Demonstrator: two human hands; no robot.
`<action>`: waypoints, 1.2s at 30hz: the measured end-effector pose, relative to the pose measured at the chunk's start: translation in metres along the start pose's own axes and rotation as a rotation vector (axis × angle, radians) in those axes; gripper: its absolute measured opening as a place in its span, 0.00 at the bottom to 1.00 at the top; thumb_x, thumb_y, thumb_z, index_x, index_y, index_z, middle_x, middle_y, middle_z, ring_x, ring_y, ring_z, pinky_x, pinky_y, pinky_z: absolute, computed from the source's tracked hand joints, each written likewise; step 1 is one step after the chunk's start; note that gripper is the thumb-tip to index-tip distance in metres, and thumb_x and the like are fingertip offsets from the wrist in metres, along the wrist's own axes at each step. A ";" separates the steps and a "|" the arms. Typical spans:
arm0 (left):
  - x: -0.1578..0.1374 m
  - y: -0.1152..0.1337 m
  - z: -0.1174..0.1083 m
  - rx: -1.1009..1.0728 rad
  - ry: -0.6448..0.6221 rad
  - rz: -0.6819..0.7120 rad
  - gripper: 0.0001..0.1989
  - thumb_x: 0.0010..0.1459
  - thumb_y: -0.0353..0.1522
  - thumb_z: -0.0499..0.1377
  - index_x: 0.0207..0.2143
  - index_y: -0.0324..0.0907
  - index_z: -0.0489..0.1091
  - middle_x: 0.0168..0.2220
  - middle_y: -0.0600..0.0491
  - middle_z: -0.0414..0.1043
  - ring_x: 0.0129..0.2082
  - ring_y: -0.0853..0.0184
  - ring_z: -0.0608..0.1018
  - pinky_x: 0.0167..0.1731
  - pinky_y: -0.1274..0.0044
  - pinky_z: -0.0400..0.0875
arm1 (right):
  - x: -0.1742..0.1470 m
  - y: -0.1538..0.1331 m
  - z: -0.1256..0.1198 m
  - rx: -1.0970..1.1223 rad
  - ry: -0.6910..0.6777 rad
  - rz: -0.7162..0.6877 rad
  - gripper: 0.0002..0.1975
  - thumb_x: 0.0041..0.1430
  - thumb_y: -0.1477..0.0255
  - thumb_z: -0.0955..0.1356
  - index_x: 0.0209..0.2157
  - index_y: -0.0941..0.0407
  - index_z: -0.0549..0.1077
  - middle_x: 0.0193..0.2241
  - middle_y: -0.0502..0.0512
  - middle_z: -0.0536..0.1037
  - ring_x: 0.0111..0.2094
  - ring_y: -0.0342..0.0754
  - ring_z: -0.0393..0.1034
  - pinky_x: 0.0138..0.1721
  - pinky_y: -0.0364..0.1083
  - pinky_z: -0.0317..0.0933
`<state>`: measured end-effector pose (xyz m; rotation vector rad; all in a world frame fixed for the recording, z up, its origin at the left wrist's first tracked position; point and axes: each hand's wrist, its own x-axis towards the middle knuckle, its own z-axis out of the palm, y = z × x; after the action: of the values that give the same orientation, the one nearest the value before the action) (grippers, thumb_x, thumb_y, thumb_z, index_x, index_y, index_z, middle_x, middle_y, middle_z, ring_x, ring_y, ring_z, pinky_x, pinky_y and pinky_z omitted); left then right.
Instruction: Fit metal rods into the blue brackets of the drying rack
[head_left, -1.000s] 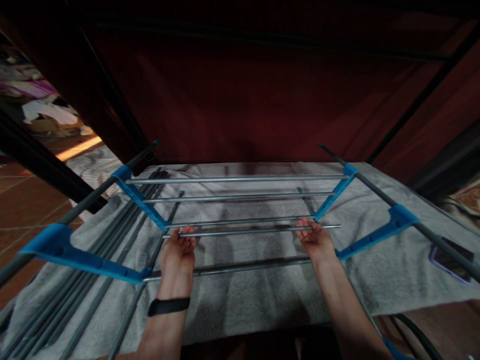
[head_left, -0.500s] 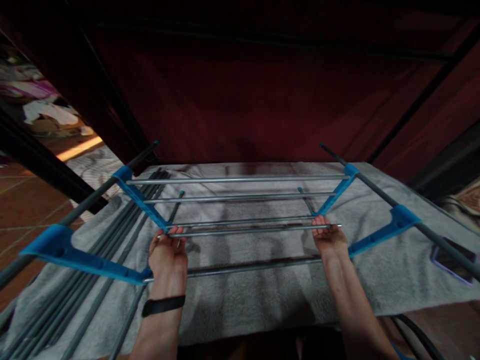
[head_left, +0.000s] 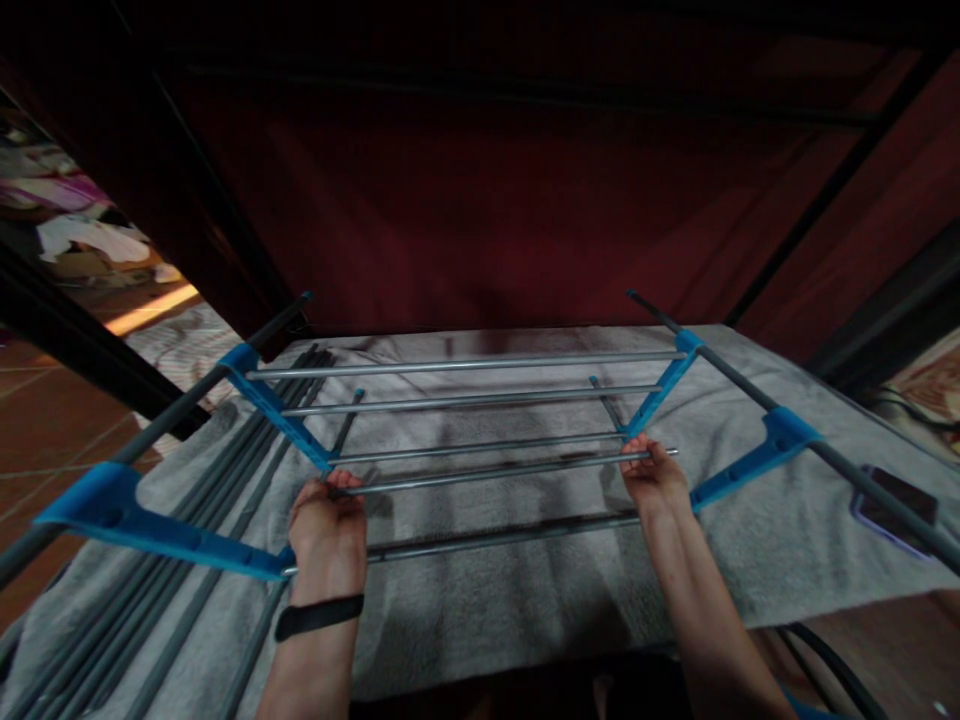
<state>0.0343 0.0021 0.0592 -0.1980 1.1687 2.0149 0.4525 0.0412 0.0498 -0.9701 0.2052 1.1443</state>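
Observation:
A thin grey metal tube (head_left: 495,469) lies crosswise between my hands. My left hand (head_left: 328,520) is closed round its left end, and my right hand (head_left: 651,468) grips it near the right end, whose tip sticks out past the fingers. Around them stands a rack frame of grey tubes with blue plastic brackets. The left front bracket (head_left: 165,530) is beside my left wrist; the right front bracket (head_left: 757,455) is to the right of my right hand. Several crossbars, including the rear crossbar (head_left: 465,366), span the two sides. A front crossbar (head_left: 510,537) passes below my hands.
Several loose grey tubes (head_left: 187,530) lie on the left of the grey blanket (head_left: 480,620). A phone (head_left: 896,505) rests at the right, partly behind a side tube. A dark red panel (head_left: 480,210) rises behind the frame. Clothes (head_left: 90,235) are piled at far left.
The left end of the held tube has dropped slightly, so it tilts more. Both hands keep their grip. The whole view has shifted a little.

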 end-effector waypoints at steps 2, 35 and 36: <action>-0.001 0.000 -0.002 0.002 0.044 0.017 0.17 0.57 0.16 0.41 0.35 0.43 0.60 0.26 0.57 0.62 0.21 0.73 0.68 0.23 0.81 0.68 | -0.001 -0.001 -0.001 0.007 0.005 -0.001 0.11 0.63 0.78 0.58 0.29 0.55 0.67 0.24 0.46 0.73 0.22 0.37 0.70 0.24 0.38 0.69; -0.004 0.008 -0.007 0.053 0.033 -0.177 0.12 0.55 0.18 0.45 0.25 0.41 0.56 0.17 0.59 0.58 0.13 0.74 0.64 0.17 0.83 0.61 | -0.024 0.043 0.000 -0.096 -0.209 0.044 0.08 0.57 0.81 0.61 0.27 0.54 0.63 0.22 0.45 0.75 0.22 0.39 0.72 0.28 0.39 0.70; -0.005 0.004 -0.007 0.059 0.023 -0.196 0.12 0.54 0.18 0.45 0.25 0.42 0.56 0.17 0.59 0.58 0.13 0.73 0.64 0.18 0.82 0.62 | -0.025 0.045 0.001 -0.098 -0.212 0.047 0.08 0.57 0.81 0.61 0.27 0.54 0.63 0.22 0.45 0.75 0.22 0.39 0.72 0.27 0.39 0.70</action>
<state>0.0335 -0.0072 0.0606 -0.2950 1.1741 1.8097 0.4037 0.0285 0.0402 -0.9263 0.0005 1.3006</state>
